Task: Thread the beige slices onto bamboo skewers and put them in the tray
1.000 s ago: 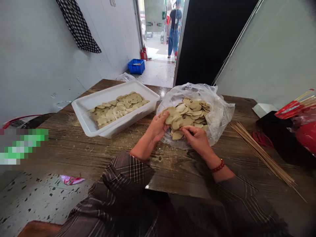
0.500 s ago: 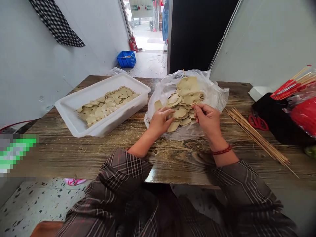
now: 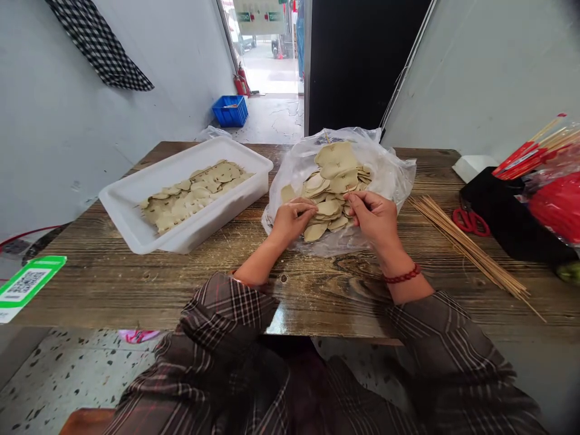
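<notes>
My right hand (image 3: 375, 219) is closed in a pinch on the near end of a thin wooden skewer, mostly covered by the flat tan slices (image 3: 338, 158) threaded on it. Its far tip pokes out beyond them. My left hand (image 3: 292, 222) has its fingers drawn together at the left edge of the loose slices (image 3: 330, 208), pinching what looks like one slice; the fingertips partly hide it. The pile of round, thin slices lies on a clear plastic bag (image 3: 294, 164) spread on the table.
A white plastic tub (image 3: 212, 219) on the left holds rows of skewered slices (image 3: 193, 196). To the right lie bare bamboo skewers (image 3: 471, 248), red-handled scissors (image 3: 471, 220) and a black container (image 3: 493, 217). A green-edged code card (image 3: 29, 287) lies at the wooden table's (image 3: 217, 302) left edge.
My left fingers, spread over the slices before, have come together at the pile's edge. My right hand stays pinched, while the skewer's far end has shifted slightly left and down.
</notes>
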`<act>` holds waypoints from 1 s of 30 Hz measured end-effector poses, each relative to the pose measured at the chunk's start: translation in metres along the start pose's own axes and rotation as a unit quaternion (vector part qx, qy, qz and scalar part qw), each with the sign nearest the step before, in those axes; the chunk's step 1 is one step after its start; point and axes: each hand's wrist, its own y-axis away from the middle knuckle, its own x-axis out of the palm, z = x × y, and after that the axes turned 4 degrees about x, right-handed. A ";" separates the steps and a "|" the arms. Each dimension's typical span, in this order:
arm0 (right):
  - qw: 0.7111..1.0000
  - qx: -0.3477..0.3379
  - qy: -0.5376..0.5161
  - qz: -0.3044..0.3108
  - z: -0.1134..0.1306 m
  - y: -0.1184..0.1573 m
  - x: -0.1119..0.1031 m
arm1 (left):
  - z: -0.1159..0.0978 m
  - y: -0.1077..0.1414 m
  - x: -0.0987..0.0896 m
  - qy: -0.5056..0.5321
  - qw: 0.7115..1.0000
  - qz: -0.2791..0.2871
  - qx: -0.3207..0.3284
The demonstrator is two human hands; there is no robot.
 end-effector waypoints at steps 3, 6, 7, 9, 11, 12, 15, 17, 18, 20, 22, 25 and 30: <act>1.000 -0.001 -0.002 0.000 0.000 0.000 0.000 | 0.001 0.001 -0.002 -0.024 1.000 0.004 -0.006; 1.000 0.001 0.009 0.003 -0.002 0.000 -0.001 | -0.002 0.002 -0.002 -0.049 0.999 0.006 -0.017; 1.000 0.001 0.011 0.002 -0.003 -0.001 -0.001 | -0.003 0.002 -0.002 -0.053 0.998 0.002 -0.020; 1.000 -0.001 0.007 -0.001 -0.004 -0.001 -0.002 | -0.005 0.003 -0.001 -0.051 0.998 -0.013 -0.027; 1.000 -0.002 0.002 -0.003 -0.005 -0.001 -0.002 | -0.007 0.003 -0.001 -0.055 0.998 -0.030 -0.031; 1.000 -0.001 -0.001 -0.004 -0.006 -0.001 -0.002 | -0.007 0.003 -0.002 -0.066 0.997 -0.037 -0.030; 1.000 0.000 -0.001 -0.006 -0.007 -0.002 -0.002 | -0.013 0.004 -0.009 -0.123 0.992 -0.032 -0.016; 1.000 0.000 0.000 -0.011 -0.007 -0.002 -0.002 | -0.019 0.005 -0.015 -0.152 0.988 0.018 -0.006; 1.000 -0.001 0.000 -0.012 -0.008 -0.003 -0.001 | -0.022 0.006 -0.018 -0.158 0.986 0.063 -0.003; 1.000 -0.004 -0.002 -0.010 -0.008 -0.004 -0.001 | -0.028 0.008 -0.023 -0.179 0.969 0.169 0.005; 1.000 -0.007 -0.006 -0.005 -0.009 -0.005 -0.001 | -0.031 0.010 -0.025 -0.236 0.943 0.232 0.025; 1.000 -0.010 -0.007 -0.003 -0.010 -0.007 -0.002 | -0.030 0.013 -0.022 -0.323 0.909 0.256 0.066; 1.000 -0.014 -0.001 -0.002 -0.013 -0.007 -0.003 | -0.021 0.014 -0.019 -0.324 0.913 0.235 0.077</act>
